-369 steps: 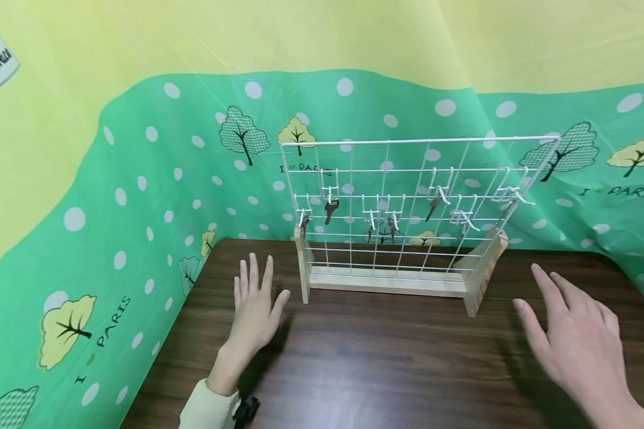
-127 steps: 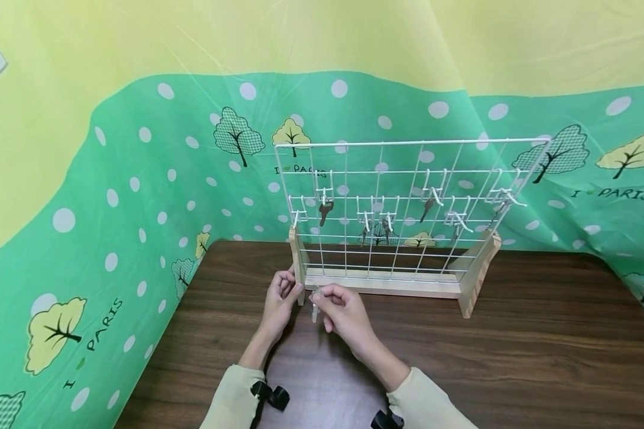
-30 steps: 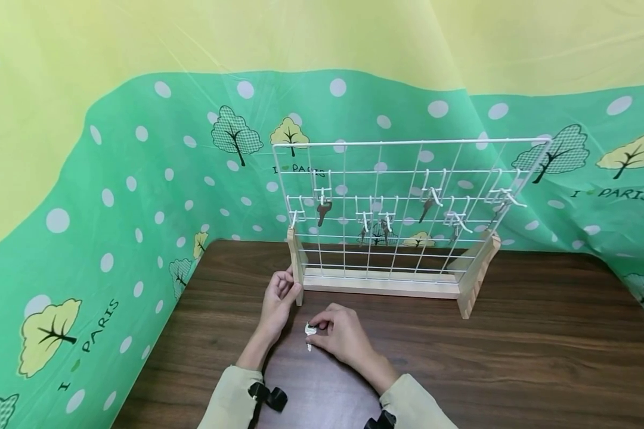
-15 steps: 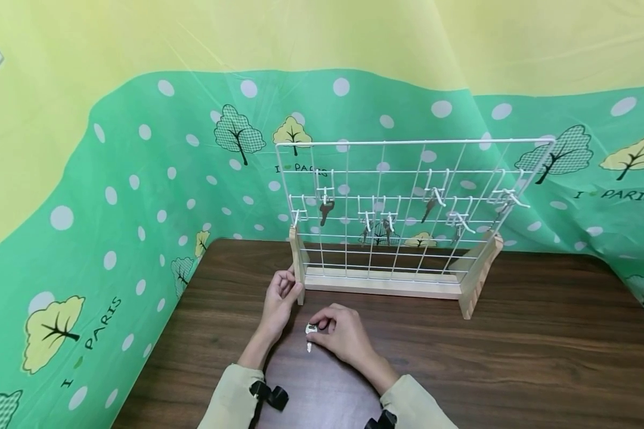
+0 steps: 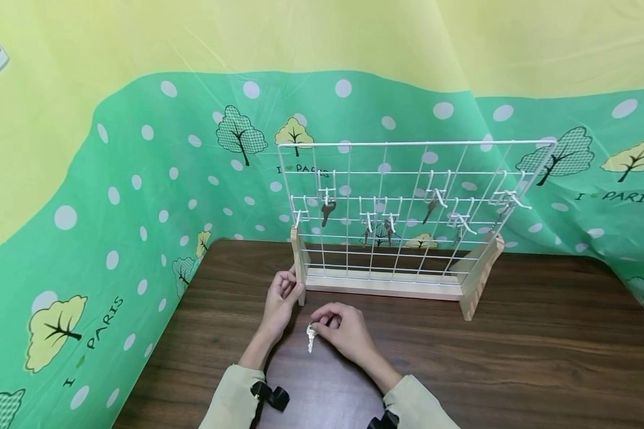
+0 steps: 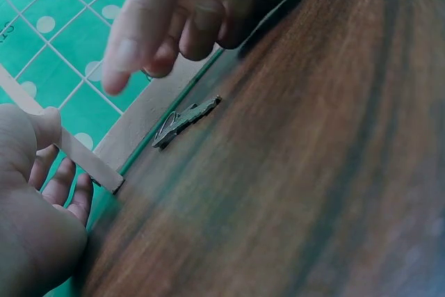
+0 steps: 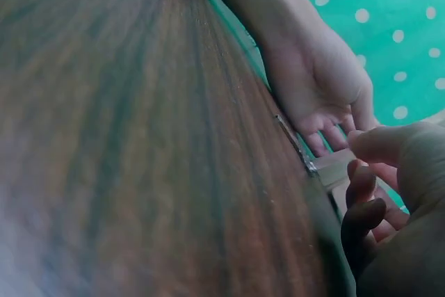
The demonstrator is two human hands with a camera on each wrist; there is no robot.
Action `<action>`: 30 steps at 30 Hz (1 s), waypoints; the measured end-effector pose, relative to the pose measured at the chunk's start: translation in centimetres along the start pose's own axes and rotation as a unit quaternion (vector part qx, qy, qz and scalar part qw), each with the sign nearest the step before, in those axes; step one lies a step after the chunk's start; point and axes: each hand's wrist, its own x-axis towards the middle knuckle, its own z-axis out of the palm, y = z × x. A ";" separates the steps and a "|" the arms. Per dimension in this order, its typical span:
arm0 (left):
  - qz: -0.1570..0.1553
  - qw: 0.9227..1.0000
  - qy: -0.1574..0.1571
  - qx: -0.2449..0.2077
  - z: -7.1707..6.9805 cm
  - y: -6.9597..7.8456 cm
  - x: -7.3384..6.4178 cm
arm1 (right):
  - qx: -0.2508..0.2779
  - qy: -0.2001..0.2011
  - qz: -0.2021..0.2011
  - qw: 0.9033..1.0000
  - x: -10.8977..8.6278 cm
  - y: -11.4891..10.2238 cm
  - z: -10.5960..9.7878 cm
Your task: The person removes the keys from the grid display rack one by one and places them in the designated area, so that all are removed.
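A small silver key [image 5: 310, 338] with a ring lies on the table, in front of the rack's left end. My right hand [image 5: 344, 331] hovers right beside it, fingers loosely bent. In the left wrist view a gap shows between those fingers and the key [image 6: 186, 122]. My left hand [image 5: 279, 301] holds the left wooden leg [image 5: 299, 265] of the white wire grid rack [image 5: 383, 277], thumb in front and fingers partly behind. Several darker keys, such as one key [image 5: 328, 212] at upper left, hang from white hooks on the grid. The far-left hook [image 5: 300, 217] carries none.
The dark wood table [image 5: 542, 351] stretches to both sides and toward me. Green and yellow patterned cloth [image 5: 155, 155] hangs behind and to the left. Black camera mounts [image 5: 271, 396] sit at both wrists.
Earlier the key left the far-left hook in my right hand and came down to the table. Within the last half second my right fingers have let go of it. The left hand stays put.
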 end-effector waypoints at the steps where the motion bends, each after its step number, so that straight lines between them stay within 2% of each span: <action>1: 0.000 1.000 0.001 0.000 0.0 0.0 0.0 | 0.009 0.002 0.012 1.000 0.1 -0.2 -0.1; 6: 0.001 1.000 0.003 0.001 0.0 -0.1 0.0 | 0.042 0.014 0.042 0.998 0.3 -1.2 -0.3; 8: 0.001 1.000 0.003 0.002 0.0 -0.1 0.0 | 0.051 0.016 0.043 0.998 0.3 -1.6 -0.4; 15: 0.003 1.000 0.004 0.003 0.0 0.0 0.1 | 0.097 0.042 0.019 0.994 0.5 -4.0 -1.3; 23: 0.003 1.000 0.002 -0.005 0.1 0.2 0.2 | 0.176 0.075 0.002 0.981 1.1 -7.3 -2.8; 30: 0.000 1.000 0.005 -0.002 0.1 0.0 0.2 | 0.185 0.091 -0.018 0.978 1.7 -9.3 -3.9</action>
